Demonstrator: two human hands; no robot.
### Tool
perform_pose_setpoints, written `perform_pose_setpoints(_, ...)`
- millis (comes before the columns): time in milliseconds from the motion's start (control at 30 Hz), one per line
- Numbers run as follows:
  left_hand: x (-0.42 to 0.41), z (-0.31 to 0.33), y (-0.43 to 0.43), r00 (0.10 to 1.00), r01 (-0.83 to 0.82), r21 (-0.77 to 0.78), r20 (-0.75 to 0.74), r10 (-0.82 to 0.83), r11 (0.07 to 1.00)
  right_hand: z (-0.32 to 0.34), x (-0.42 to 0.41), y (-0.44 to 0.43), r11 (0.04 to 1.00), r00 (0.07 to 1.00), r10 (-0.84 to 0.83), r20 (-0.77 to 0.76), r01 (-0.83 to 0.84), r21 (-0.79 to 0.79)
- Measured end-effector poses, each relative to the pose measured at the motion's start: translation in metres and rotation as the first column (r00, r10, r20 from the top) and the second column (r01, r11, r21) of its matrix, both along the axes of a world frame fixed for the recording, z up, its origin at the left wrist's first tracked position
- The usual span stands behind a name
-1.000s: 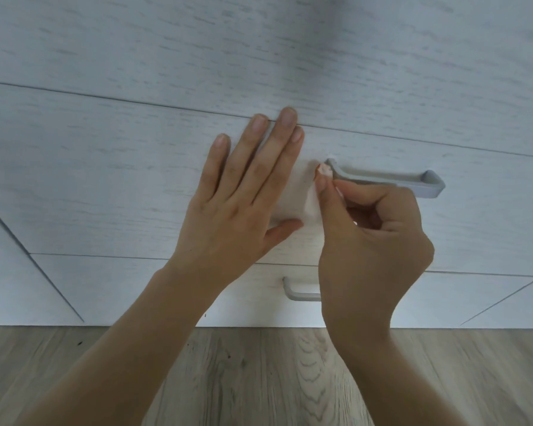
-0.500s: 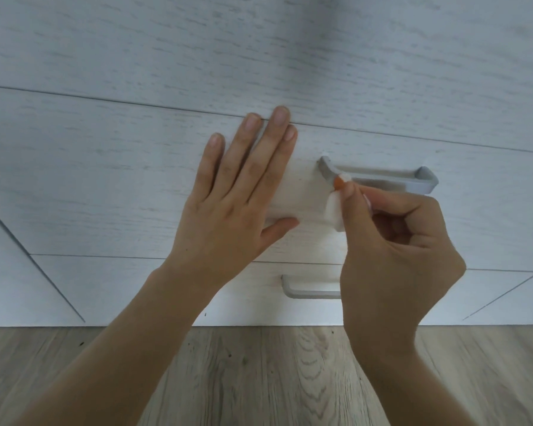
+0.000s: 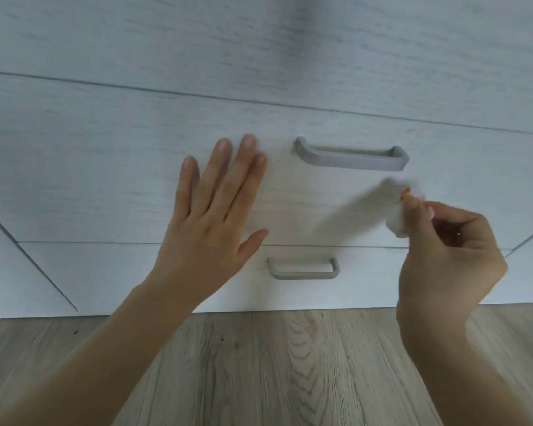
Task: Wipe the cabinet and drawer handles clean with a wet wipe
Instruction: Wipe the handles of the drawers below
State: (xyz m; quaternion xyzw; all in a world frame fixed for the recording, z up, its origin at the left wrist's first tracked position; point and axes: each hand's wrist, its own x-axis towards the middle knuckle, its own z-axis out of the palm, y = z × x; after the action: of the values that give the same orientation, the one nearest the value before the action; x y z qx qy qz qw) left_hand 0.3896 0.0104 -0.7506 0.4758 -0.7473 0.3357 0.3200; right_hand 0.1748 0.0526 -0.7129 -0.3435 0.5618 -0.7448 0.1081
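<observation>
Pale whitewashed wood covers the big flat drawer fronts (image 3: 105, 167), and they fill the space above and behind both hands. Below the hands lies the light brown wood-grain floor (image 3: 259, 364). The left hand (image 3: 216, 216) is spread wide and flat, fingers together and pointing up, and it holds nothing. It seems to lean on the drawer front, most likely to keep the drawer from sliding, though I cannot tell if the palm really touches. To the right of its fingertips, and a little higher, sits the long grey metal bar handle (image 3: 351, 156) on the upper drawer. Nothing touches it now. The right hand (image 3: 443, 253) is below the right end of that handle and apart from it. It is curled up tight, with the thumb and fingertips pinching the small white wet wipe (image 3: 397, 224). The wipe is bunched into a little wad, and its top part is blurry, so its shape is hard to see. Holding it bunched like this probably gives a firm little pad for rubbing around a thin bar. Between the two hands and lower down is the short grey metal loop handle (image 3: 303, 268) on the bottom drawer. It is close under the left thumb, and I think it may be a good one to wipe next.
</observation>
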Motion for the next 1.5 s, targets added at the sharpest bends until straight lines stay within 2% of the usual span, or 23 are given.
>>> perform_pose_setpoints(100, 0.003, -0.028, 0.015, 0.998, 0.027, 0.118, 0.047, -0.033, 0.993, -0.032, -0.006, 0.012, 0.974, 0.993, 0.109, -0.033, -0.1, 0.204)
perform_pose_setpoints(167, 0.003, -0.044, 0.023, 0.996, 0.034, 0.182, 0.078, -0.049, 0.983, -0.05, -0.005, 0.019, 0.949, 0.985, 0.163, -0.064, -0.139, 0.282)
perform_pose_setpoints(400, -0.008, -0.073, 0.035, 0.991, 0.036, 0.32, 0.11, -0.075, 0.947, -0.085, -0.004, 0.011, 0.9, 0.964, 0.236, -0.122, -0.17, 0.402)
perform_pose_setpoints(500, -0.014, -0.078, 0.034, 0.992, 0.033, 0.343, 0.105, -0.073, 0.939, -0.094, -0.002, 0.003, 0.901, 0.964, 0.241, -0.109, -0.181, 0.394)
perform_pose_setpoints(700, -0.017, -0.092, 0.031, 0.993, 0.034, 0.351, 0.098, -0.072, 0.936, -0.107, 0.0, -0.001, 0.903, 0.965, 0.263, 0.016, -0.252, 0.347)
perform_pose_setpoints(1000, -0.018, -0.105, 0.023, 0.996, 0.038, 0.315, 0.067, -0.062, 0.948, -0.111, -0.001, 0.009, 0.869, 0.935, 0.353, 0.043, -0.345, 0.355)
perform_pose_setpoints(1167, -0.017, -0.106, 0.022, 0.996, 0.046, 0.31, 0.058, -0.067, 0.95, -0.103, -0.006, 0.004, 0.933, 0.973, 0.209, 0.099, -0.229, 0.278)
perform_pose_setpoints(1267, -0.017, -0.107, 0.021, 0.996, 0.042, 0.309, 0.065, -0.065, 0.95, -0.103, 0.0, 0.001, 0.935, 0.968, 0.222, 0.121, -0.246, 0.255)
perform_pose_setpoints(1500, -0.018, -0.109, 0.019, 0.996, 0.037, 0.311, 0.068, -0.062, 0.95, -0.108, 0.009, 0.007, 0.922, 0.955, 0.294, 0.025, -0.291, 0.257)
